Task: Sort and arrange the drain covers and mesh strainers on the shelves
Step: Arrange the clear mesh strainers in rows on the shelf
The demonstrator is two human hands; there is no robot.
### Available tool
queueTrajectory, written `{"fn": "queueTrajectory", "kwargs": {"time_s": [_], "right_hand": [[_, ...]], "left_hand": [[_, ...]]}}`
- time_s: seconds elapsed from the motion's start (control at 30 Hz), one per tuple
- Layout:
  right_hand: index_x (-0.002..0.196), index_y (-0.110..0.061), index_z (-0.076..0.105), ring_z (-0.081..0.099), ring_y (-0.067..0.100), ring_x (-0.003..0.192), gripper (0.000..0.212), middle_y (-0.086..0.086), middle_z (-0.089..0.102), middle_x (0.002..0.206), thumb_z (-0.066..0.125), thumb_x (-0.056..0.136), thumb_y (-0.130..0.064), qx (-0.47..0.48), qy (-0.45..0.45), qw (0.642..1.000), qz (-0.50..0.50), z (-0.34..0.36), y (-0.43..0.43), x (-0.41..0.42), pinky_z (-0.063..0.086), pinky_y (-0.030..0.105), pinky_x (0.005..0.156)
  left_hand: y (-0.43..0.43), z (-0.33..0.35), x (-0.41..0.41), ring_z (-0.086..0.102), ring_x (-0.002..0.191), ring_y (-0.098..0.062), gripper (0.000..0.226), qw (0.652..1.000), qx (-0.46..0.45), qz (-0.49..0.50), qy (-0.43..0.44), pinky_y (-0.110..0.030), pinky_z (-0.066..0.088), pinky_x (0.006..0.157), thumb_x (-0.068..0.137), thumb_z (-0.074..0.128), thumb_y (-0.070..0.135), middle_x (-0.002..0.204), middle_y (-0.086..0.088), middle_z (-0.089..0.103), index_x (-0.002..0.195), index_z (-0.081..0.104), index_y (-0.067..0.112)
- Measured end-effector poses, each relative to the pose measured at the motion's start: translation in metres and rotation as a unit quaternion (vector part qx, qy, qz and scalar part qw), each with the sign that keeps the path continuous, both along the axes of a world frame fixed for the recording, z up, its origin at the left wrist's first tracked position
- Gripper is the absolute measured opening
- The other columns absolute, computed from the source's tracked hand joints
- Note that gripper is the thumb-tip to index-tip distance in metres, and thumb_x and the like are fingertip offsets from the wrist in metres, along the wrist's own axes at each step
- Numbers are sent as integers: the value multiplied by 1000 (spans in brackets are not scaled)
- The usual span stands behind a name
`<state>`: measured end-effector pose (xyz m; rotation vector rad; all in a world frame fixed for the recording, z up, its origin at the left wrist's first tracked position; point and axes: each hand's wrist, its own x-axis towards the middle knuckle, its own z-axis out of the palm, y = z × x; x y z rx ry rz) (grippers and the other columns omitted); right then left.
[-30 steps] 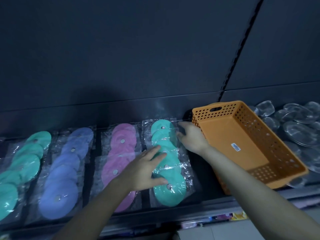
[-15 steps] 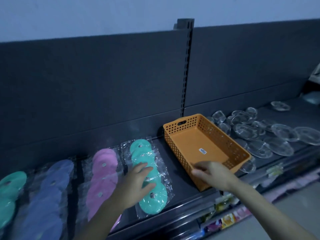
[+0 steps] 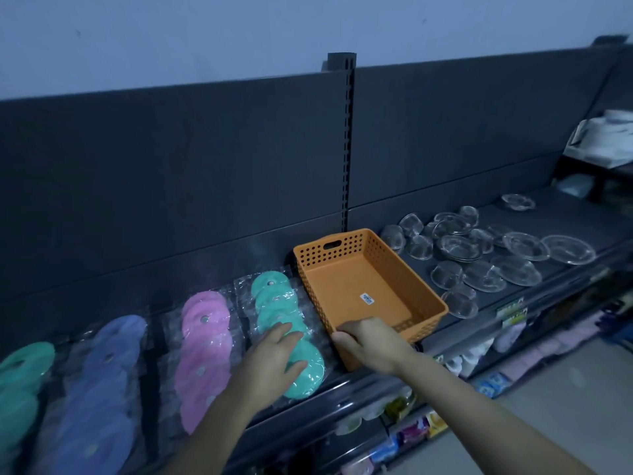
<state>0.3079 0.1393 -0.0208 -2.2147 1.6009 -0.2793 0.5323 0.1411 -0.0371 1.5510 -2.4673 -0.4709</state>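
My left hand [image 3: 274, 358] lies flat, fingers spread and straight, on the row of teal drain covers [image 3: 274, 296] in their clear wrap. Just beside it, my right hand [image 3: 370, 341] grips the near corner of the orange basket [image 3: 342, 250], fingers curled over its rim. I see only a small label on the basket's floor.

Both rest on a dark shelf [image 3: 565, 214] that runs across in front of me. Left of my left hand lie more wrapped rows, side by side: pink drain covers [image 3: 203, 337], then blue drain covers [image 3: 109, 365], then a second teal row [image 3: 24, 371] at the frame's edge. Beyond the basket, well right of my right hand, the clear mesh strainers [image 3: 479, 255] lie scattered loose on the shelf, some overlapping.

Behind everything stands a dark back panel [image 3: 171, 166], split by a slotted upright post [image 3: 347, 142] right behind the basket. Above it is a pale wall [image 3: 205, 29]. The light is dim and bluish. Below my arms, a lower shelf holds small colourful packets [image 3: 411, 433], too blurred to identify, and a grey floor [image 3: 565, 389] shows to the right.
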Motion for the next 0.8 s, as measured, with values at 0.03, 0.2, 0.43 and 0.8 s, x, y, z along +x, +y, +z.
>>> {"fn": "queueTrajectory", "kwargs": {"time_s": [0.03, 0.2, 0.43, 0.8], "right_hand": [[77, -18, 53, 54, 21, 65, 34, 1, 59, 74, 39, 99, -41, -9, -7, 1000, -2, 2, 2, -6, 37, 30, 56], [109, -9, 66, 60, 22, 101, 24, 6, 68, 108, 49, 94, -16, -99, -2, 991, -88, 4, 12, -60, 49, 33, 84], [83, -2, 65, 60, 24, 84, 17, 9, 66, 84, 51, 89, -9, -123, -11, 979, -160, 3, 14, -152, 47, 37, 70], [103, -10, 70, 56, 6, 83, 18, 0, 69, 98, 58, 90, -14, -109, -204, 942, -243, -14, 30, -284, 36, 13, 70]], "left_hand": [[0, 4, -2, 13, 145, -14, 54, 1000, -16, -5, -17, -31, 19, 117, 96, 46, 42, 157, 1, 21, 145, 35, 23], [-3, 23, -19, 6, 147, -19, 48, 994, -66, -32, -79, -32, 12, 119, 98, 40, 40, 157, -1, 20, 142, 39, 19], [-10, 43, -90, 51, 113, -14, 37, 997, -60, 6, -44, -28, 42, 94, 97, 43, 37, 129, 4, 54, 129, 53, 21], [8, 13, -299, 44, 124, -9, 38, 991, -45, 72, 106, -9, 24, 92, 95, 53, 34, 136, 7, 51, 130, 55, 21]]}}
